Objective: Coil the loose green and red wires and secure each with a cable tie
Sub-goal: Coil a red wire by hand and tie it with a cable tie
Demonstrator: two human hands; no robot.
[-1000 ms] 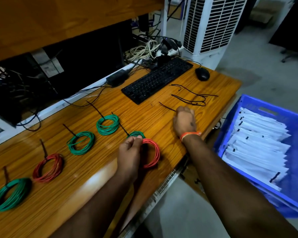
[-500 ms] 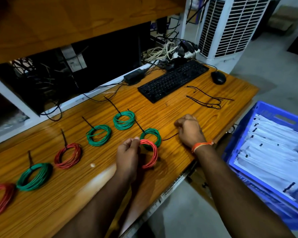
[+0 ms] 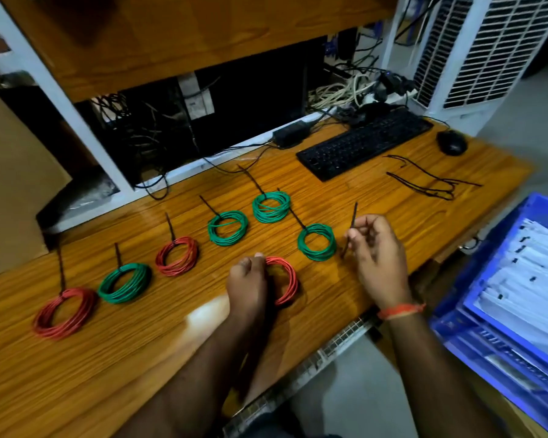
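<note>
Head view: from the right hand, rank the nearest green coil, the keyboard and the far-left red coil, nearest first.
1. Green coil, just left of the right hand.
2. Keyboard, farther back on the desk.
3. Red coil, at the desk's far left.

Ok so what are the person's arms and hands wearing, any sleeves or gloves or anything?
Both forearms are bare, with no sleeves in view, and neither hand wears a glove. The left hand carries nothing on it. The right hand has an orange thread band around its wrist.
</note>
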